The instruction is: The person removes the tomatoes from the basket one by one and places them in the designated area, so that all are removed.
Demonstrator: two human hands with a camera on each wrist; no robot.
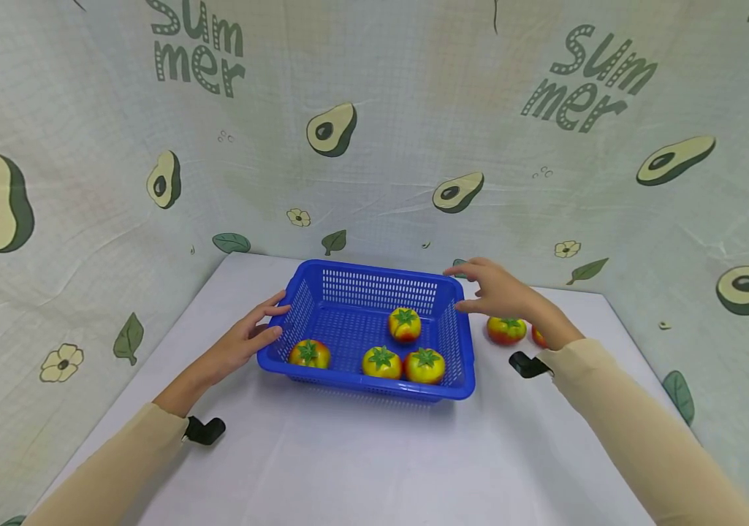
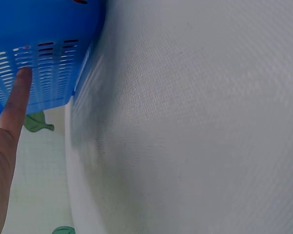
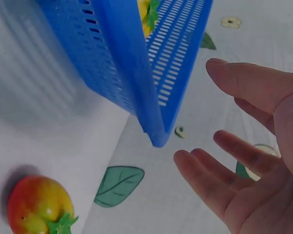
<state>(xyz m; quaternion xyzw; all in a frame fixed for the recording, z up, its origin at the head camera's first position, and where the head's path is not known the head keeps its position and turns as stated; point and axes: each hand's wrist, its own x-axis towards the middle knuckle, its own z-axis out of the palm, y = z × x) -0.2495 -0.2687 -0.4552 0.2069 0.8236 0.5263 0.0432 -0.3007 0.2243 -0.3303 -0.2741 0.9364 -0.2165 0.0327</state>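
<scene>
A blue plastic basket point(image 1: 374, 380) with slotted walls stands on the white table, and several red-and-yellow tomatoes point(image 1: 404, 325) with green leafy tops lie in it. At its left side, my left hand point(image 1: 242, 342) touches the rim with fingers extended. One finger lies along the slotted wall point(image 2: 44, 73) in the left wrist view. My right hand point(image 1: 495, 291) is by the back right corner, fingers spread and slightly bent, holding nothing. The right wrist view shows a gap between its fingertips and the basket rim point(image 3: 136, 73).
Right of the basket, a tomato point(image 1: 506, 330) lies on the table under my right hand. Another tomato point(image 1: 538, 337) is partly hidden behind the right wrist. A cloth printed with avocados point(image 1: 331, 130) hangs behind and along both sides of the table point(image 1: 374, 467).
</scene>
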